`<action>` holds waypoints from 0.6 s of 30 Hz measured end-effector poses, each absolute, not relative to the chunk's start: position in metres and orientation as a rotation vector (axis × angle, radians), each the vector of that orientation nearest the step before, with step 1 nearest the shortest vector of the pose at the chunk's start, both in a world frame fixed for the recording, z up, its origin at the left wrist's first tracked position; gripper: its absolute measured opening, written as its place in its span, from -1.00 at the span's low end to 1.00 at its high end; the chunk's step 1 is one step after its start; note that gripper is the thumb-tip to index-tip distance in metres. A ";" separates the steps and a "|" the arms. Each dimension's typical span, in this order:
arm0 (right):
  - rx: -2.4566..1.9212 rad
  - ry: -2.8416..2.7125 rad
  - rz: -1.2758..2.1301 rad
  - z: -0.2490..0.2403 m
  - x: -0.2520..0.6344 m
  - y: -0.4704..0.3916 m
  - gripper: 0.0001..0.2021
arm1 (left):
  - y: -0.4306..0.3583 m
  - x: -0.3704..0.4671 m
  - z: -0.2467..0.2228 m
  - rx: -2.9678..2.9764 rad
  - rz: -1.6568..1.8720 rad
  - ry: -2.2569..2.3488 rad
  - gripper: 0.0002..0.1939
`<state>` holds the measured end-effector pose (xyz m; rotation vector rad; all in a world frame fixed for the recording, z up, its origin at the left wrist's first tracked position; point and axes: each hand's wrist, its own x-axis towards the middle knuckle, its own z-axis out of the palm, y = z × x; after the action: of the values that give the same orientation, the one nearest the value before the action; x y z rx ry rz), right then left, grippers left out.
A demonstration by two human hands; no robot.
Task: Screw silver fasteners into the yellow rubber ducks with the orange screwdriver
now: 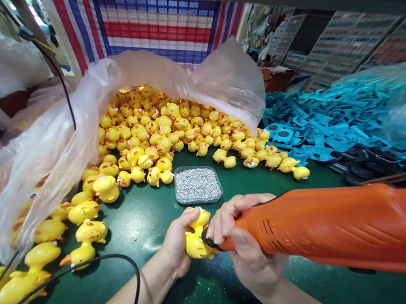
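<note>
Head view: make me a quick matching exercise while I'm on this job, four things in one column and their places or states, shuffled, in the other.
Things
1. orange tool
2. clear tray
3. blue parts
4. yellow toy at the orange tool's tip

Places and states
A. heaped at the right of the picture, next to black parts
B. held in the left hand
C. held in the right hand
D. filled with small silvery pieces

Right pairs: 1-C, 2-D, 3-A, 4-B
</note>
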<state>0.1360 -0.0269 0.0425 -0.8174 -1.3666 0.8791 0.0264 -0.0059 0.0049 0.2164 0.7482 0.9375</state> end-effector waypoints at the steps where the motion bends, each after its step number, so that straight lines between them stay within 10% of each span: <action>1: -0.816 -1.371 0.900 0.040 0.137 -0.027 -0.76 | -0.006 0.027 0.005 0.198 0.942 0.771 -0.87; 18: -0.863 -1.412 0.843 0.086 0.190 -0.008 -0.64 | -0.025 -0.013 0.014 0.774 0.527 0.863 -0.66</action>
<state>0.1903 -0.0076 0.0856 -0.8628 -1.4120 0.8432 -0.0131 -0.0252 0.0142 0.7738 0.8626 0.5271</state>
